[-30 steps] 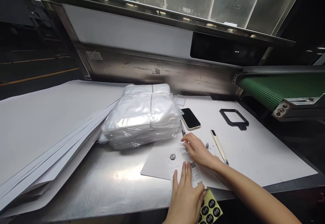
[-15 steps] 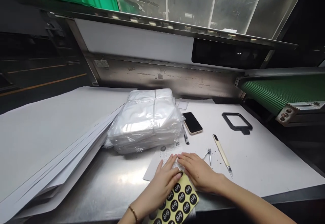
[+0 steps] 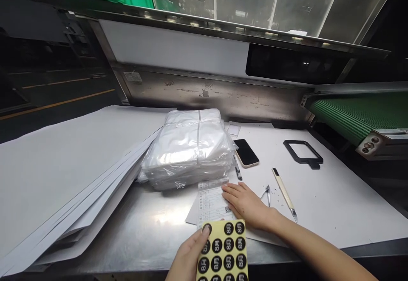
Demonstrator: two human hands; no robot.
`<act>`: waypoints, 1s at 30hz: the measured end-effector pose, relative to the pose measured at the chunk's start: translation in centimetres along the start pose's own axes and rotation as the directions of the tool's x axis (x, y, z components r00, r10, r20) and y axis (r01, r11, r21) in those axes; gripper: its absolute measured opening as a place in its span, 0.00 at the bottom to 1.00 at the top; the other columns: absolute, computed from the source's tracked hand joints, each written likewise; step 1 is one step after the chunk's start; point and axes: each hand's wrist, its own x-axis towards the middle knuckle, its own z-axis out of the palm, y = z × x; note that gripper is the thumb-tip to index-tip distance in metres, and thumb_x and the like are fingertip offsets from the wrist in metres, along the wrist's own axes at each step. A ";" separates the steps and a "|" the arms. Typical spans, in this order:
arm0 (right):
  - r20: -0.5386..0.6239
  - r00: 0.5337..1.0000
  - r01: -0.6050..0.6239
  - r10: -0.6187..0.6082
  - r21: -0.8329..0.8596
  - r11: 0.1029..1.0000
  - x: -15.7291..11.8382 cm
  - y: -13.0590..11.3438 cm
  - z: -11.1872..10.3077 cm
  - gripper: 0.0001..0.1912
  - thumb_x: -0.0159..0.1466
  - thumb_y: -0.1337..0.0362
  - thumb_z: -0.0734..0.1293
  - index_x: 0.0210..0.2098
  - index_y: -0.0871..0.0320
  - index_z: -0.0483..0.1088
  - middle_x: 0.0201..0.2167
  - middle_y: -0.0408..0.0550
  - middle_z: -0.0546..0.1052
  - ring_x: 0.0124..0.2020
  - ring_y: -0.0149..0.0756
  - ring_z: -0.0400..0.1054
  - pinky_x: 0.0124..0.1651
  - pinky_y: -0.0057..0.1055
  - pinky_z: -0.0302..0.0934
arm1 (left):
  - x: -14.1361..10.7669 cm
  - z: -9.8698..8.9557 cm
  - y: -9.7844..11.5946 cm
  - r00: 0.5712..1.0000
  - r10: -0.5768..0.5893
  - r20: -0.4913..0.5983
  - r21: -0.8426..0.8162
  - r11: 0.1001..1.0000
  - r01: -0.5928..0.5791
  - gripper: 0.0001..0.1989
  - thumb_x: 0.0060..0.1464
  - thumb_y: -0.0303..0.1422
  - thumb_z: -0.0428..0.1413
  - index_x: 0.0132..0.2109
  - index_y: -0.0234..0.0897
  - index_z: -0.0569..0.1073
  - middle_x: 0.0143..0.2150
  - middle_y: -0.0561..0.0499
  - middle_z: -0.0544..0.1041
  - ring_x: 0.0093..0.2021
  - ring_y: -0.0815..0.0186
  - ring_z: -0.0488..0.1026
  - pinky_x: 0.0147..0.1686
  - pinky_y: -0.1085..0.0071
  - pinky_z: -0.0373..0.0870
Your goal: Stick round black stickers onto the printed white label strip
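Two bare hands at a metal bench [image 3: 149,230]. The left hand [image 3: 187,256], bottom centre of the frame, has its grip closed on a yellow sticker sheet [image 3: 222,250], the thumb lying over its upper left corner; rows of round black stickers marked 8月 face the viewer. The right hand [image 3: 247,204], right of the lower centre, lies palm down with its grip open, fingers extended leftward onto a printed paper [image 3: 211,200]. The paper's lower end is hidden behind the sticker sheet; its upper end reaches the front of a banded stack of clear plastic bags [image 3: 188,145], centre. Right of the stack: a pen [image 3: 238,171] and a phone [image 3: 247,153]. Farther right: metal nippers [image 3: 268,196] near the right hand, a cream-handled knife [image 3: 284,192] with its blade toward the bottom, and a black square frame [image 3: 314,161]. Large white sheets [image 3: 63,162] occupy the left; a green conveyor belt [image 3: 360,113] enters at the right edge.
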 end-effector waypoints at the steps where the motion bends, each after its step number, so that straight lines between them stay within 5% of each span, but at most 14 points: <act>1: -0.014 1.000 -0.006 0.006 0.017 1.000 -0.1 -0.2 -0.2 0.14 0.59 0.69 0.55 0.45 0.60 0.63 0.50 0.53 0.64 0.52 0.43 0.53 0.53 0.48 0.42 | 0.2 0.0 0.0 1.000 -0.017 -0.017 -0.083 0.996 0.015 0.14 0.45 0.36 0.54 0.36 0.29 0.72 0.28 0.42 0.77 0.34 0.54 0.73 0.38 0.61 0.66; 4: -0.095 0.993 -0.060 0.068 0.087 0.994 -1.0 -1.1 -1.4 0.11 0.59 0.70 0.56 0.39 0.59 0.65 0.44 0.51 0.68 0.47 0.41 0.58 0.51 0.47 0.47 | 0.8 -0.2 -0.4 0.998 -0.048 -0.046 -0.172 0.984 0.040 0.16 0.43 0.34 0.57 0.38 0.26 0.71 0.25 0.42 0.77 0.34 0.56 0.73 0.37 0.65 0.66; 7: -0.200 0.960 -0.152 0.196 0.214 0.965 -2.3 -2.4 -2.6 0.10 0.62 0.69 0.53 0.38 0.58 0.63 0.38 0.49 0.69 0.41 0.33 0.62 0.42 0.35 0.58 | 0.9 -0.3 -0.9 0.994 -0.073 -0.083 -0.181 0.982 0.057 0.18 0.42 0.35 0.58 0.40 0.27 0.70 0.24 0.44 0.76 0.33 0.56 0.73 0.36 0.65 0.65; 11: -0.285 0.946 -0.030 0.154 0.397 0.917 -3.1 -4.1 -2.3 0.06 0.58 0.67 0.59 0.34 0.57 0.66 0.31 0.47 0.66 0.34 0.32 0.62 0.34 0.29 0.61 | 0.7 0.1 -1.2 0.997 -0.044 -0.068 -0.156 0.987 0.033 0.18 0.41 0.37 0.58 0.38 0.28 0.72 0.24 0.45 0.76 0.33 0.56 0.73 0.37 0.65 0.65; 16: -0.266 0.964 0.071 0.018 0.323 0.944 -2.8 -4.7 -0.8 0.08 0.56 0.67 0.61 0.35 0.58 0.69 0.31 0.50 0.67 0.34 0.33 0.60 0.35 0.31 0.59 | 0.4 0.6 -0.8 1.000 0.024 0.020 -0.114 0.993 -0.022 0.14 0.40 0.37 0.59 0.33 0.30 0.74 0.23 0.46 0.76 0.35 0.58 0.72 0.41 0.68 0.63; 24: -0.129 0.990 0.103 -0.065 0.310 0.945 -3.6 -3.3 -2.5 0.09 0.57 0.69 0.61 0.35 0.59 0.70 0.30 0.50 0.70 0.32 0.32 0.62 0.37 0.31 0.58 | -0.4 1.3 0.1 0.997 -0.076 0.012 -0.122 0.990 0.076 0.10 0.49 0.31 0.51 0.36 0.32 0.73 0.29 0.45 0.77 0.34 0.59 0.73 0.38 0.65 0.66; 30: -0.264 0.951 0.190 -0.159 0.096 0.977 -3.7 -3.4 -1.8 0.09 0.57 0.69 0.59 0.36 0.59 0.68 0.29 0.50 0.71 0.30 0.32 0.60 0.32 0.31 0.56 | -0.6 1.7 0.6 0.998 -0.057 0.010 -0.074 0.996 0.057 0.06 0.47 0.28 0.53 0.30 0.30 0.74 0.29 0.44 0.76 0.32 0.58 0.73 0.33 0.65 0.68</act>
